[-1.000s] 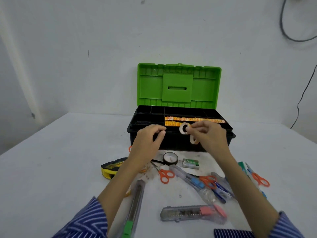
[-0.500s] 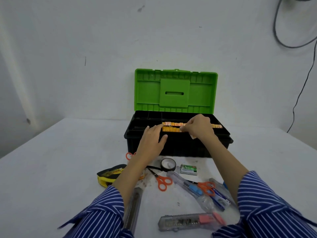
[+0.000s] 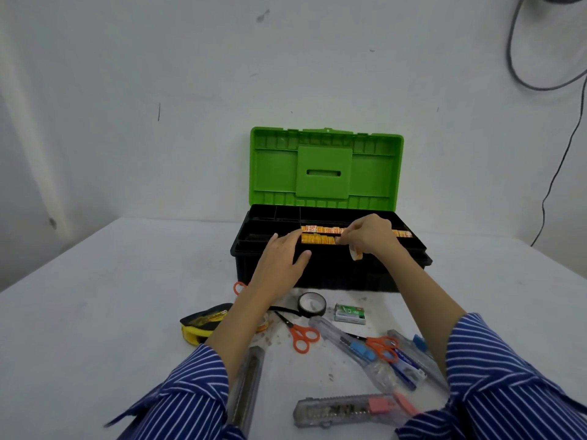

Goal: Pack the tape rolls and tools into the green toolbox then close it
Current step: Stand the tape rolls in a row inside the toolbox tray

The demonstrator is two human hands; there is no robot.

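A person in blue striped sleeves reaches over a white table (image 3: 95, 312) toward the green toolbox (image 3: 327, 258), whose lid stands upright and open so the black tray is free to take things. The right hand (image 3: 368, 236) hovers over the tray's front edge, fingers curled and pinching a small clear tape roll (image 3: 356, 253) that hangs just below the fingertips, outside the box's front wall; it seems poised to drop the roll into a compartment. Just beyond those fingers lie two rows of orange packets (image 3: 317, 235) already in the tray. The left hand (image 3: 284, 260) rests with fingers straight and slightly spread against the box's front rim, probably steadying it. Nearer the person than both hands, unpacked items remain on the table: a black tape roll (image 3: 312, 304), orange scissors (image 3: 301, 336), a second pair of scissors (image 3: 382, 347), a yellow tape measure (image 3: 203, 322), a staple box (image 3: 350, 313) and clear utility knives (image 3: 352, 409). Packing looks barely begun.
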